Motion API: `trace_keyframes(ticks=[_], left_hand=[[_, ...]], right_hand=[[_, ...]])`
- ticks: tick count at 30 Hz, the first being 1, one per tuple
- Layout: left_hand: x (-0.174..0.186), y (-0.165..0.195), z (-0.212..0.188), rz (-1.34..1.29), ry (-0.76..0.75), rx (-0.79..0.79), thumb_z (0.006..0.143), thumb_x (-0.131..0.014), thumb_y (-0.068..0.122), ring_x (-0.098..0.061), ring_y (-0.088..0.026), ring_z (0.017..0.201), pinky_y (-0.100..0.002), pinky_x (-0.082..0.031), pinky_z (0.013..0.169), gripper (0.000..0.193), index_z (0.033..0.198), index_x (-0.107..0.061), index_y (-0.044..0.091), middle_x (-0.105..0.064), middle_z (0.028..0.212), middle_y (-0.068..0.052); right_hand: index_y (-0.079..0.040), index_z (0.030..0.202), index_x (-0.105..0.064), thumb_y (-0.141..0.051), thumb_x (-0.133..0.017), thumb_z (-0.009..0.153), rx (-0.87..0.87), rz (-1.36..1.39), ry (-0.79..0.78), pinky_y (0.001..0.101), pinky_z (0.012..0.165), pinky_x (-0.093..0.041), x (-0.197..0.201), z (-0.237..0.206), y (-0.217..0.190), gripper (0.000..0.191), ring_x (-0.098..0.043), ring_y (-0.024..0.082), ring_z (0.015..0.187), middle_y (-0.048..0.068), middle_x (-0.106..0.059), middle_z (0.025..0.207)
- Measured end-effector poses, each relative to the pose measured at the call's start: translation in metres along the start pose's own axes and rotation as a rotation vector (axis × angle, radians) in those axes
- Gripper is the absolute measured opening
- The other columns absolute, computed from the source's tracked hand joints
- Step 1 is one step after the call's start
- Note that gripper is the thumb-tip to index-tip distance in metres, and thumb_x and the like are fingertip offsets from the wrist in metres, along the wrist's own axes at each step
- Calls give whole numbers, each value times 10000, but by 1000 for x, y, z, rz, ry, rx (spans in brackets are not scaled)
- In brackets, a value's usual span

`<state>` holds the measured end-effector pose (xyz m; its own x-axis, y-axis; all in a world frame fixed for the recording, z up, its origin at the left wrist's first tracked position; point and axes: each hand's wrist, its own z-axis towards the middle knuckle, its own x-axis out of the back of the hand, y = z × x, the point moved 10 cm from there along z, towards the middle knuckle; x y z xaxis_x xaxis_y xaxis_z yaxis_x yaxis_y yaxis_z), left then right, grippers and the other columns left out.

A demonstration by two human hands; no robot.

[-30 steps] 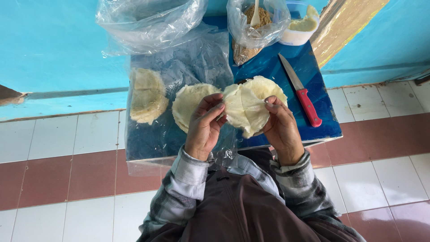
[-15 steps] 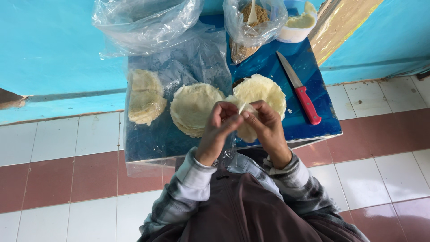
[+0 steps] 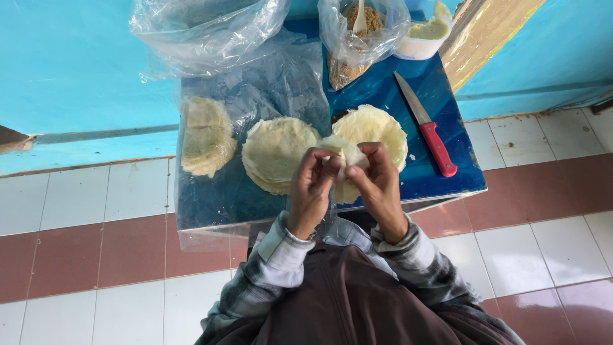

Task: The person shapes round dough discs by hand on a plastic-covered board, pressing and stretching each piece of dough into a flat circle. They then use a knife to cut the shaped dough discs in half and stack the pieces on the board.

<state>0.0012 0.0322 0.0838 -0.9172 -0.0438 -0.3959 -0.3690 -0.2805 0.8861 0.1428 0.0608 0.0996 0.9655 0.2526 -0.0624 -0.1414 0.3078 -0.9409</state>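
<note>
Seen from overhead, the largest thing I see is the blue table (image 3: 440,179), standing on a tiled floor (image 3: 96,243) against a turquoise wall (image 3: 70,70). A clear plastic sheet (image 3: 281,83) covers the table's left half, beyond and to the left of the grip. At the far edge, well beyond the grip, lies a large crumpled plastic bag (image 3: 204,32); to its right stands a smaller bag of brown filling (image 3: 357,35) with a pale spoon in it, and a white tub (image 3: 424,38) of cream-coloured paste.

Three stacks of thin round wrappers lie on the table. The left stack (image 3: 205,135) is well to the left of the grip; the middle stack (image 3: 276,150) lies just left of it; the right stack (image 3: 377,124) lies just beyond it. A red-handled knife (image 3: 426,125) lies to the right of the grip, apart from it, blade pointing away.

At the near table edge, my left hand (image 3: 311,191) and right hand (image 3: 378,185) meet. Both are closed by fingertips and thumbs on a single pale wrapper (image 3: 345,160), folded and bunched between them, held just above the table in front of the right stack. Plaid sleeves (image 3: 281,255) cover both wrists.
</note>
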Motion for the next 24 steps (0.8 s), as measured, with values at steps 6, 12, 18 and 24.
trace_keyframes(ticks=[6,12,18,24], left_hand=[[1,13,0,-19,-10,3,1073,-624,208,-546,-27,845,-206,-460,755,172,1118,-604,43,-617,929,34],[-9,7,2,74,45,41,1039,-633,221,-506,-8,785,-203,-421,667,174,1038,-630,47,-605,878,55],[23,23,-4,59,257,-155,1098,-623,202,-363,-4,695,-200,-292,604,166,995,-637,72,-498,801,95],[39,22,-4,-53,364,-229,1083,-624,187,-369,0,706,-190,-305,619,133,1001,-641,83,-523,824,94]], right_hand=[[-7,1073,-670,-166,-699,1045,-200,137,92,214,689,-493,10,-4,19,164,-610,53,819,32,-694,937],[-36,1111,-635,-175,-631,1080,-120,255,15,186,757,-493,-4,-10,9,142,-590,16,891,-23,-673,978],[-58,1098,-609,-193,-622,1131,-55,422,177,209,813,-511,16,-16,8,140,-594,36,907,-10,-657,998],[-87,1101,-601,-222,-560,1125,-99,607,284,263,832,-573,25,-12,27,143,-656,91,941,25,-677,1054]])
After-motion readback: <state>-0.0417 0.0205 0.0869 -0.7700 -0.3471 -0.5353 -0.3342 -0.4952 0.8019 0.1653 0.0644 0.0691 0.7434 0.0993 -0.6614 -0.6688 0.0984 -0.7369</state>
